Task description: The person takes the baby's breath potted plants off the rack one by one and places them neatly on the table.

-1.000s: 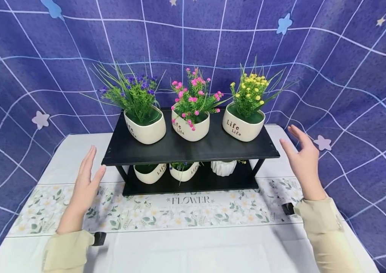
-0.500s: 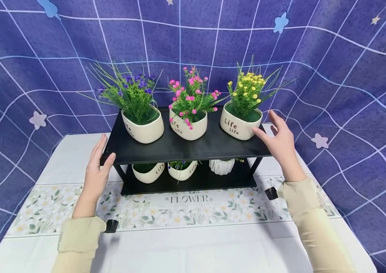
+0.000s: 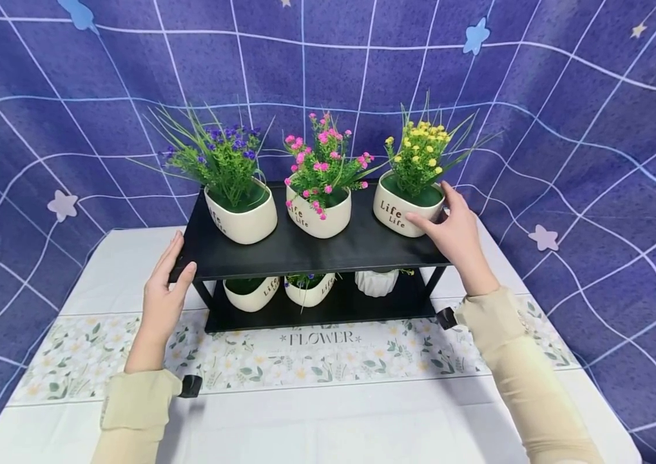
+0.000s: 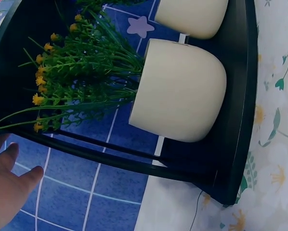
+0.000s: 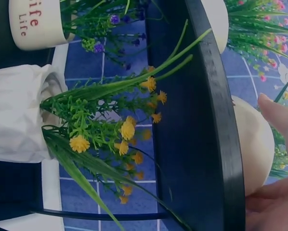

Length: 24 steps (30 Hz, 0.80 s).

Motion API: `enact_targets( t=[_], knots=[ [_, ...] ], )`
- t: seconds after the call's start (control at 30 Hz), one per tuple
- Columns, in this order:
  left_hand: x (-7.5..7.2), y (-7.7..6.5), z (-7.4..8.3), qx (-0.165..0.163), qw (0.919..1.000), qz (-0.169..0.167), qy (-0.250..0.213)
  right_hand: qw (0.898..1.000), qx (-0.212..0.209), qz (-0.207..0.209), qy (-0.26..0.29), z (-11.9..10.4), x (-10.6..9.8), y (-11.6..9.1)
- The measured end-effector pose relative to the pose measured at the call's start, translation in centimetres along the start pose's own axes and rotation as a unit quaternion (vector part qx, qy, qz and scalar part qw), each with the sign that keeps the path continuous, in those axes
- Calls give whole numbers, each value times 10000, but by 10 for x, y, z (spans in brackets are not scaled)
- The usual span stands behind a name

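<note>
A black two-tier shelf (image 3: pixel 305 258) carries potted flowers on both levels. My right hand (image 3: pixel 460 238) grips the cream flowerpot (image 3: pixel 397 212) with yellow flowers at the right end of the top tier. Its thumb lies across the front, the other fingers round the right side; the right wrist view shows thumb and fingers on that pot (image 5: pixel 254 149). At the left end, my left hand (image 3: pixel 161 293) rests at the edge of the top board, fingers straight and thumb near the front corner. The left wrist view shows the left hand (image 4: pixel 11 180) beside the shelf's end.
Pots with purple flowers (image 3: pixel 243 222) and pink flowers (image 3: pixel 328 216) share the top tier. Below stand two cream pots (image 3: pixel 254 298) and a white ridged pot (image 3: pixel 377 283). A floral runner (image 3: pixel 328 361) crosses the white table; a blue curtain (image 3: pixel 328 64) hangs behind.
Both hands have moved inward to the shelf. The right hand has come left and taken hold of the yellow-flower pot; the left hand has reached the top board's left edge.
</note>
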State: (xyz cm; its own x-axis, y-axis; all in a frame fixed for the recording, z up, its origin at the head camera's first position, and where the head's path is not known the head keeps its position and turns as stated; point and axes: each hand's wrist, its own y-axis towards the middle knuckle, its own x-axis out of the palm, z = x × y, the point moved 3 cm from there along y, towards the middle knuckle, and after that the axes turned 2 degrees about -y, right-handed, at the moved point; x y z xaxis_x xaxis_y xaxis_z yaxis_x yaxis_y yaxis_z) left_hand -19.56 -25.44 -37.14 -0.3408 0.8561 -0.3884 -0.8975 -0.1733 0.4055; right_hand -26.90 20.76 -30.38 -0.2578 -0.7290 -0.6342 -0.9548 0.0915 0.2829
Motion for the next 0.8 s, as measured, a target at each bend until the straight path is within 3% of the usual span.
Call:
enact_targets(
  t=[0.13,0.27,0.8],
  knots=[
    [1,2,-14,-66,9999,73,-85,9993,77,8,-359,-2,2,2],
    [1,2,-16,-29,9998,95,-191,9985,139,77,-522,-3,3,3],
    [2,2,-13,-24,9997,109,-217,9993,240,227,-151,2,-13,4]
  ],
)
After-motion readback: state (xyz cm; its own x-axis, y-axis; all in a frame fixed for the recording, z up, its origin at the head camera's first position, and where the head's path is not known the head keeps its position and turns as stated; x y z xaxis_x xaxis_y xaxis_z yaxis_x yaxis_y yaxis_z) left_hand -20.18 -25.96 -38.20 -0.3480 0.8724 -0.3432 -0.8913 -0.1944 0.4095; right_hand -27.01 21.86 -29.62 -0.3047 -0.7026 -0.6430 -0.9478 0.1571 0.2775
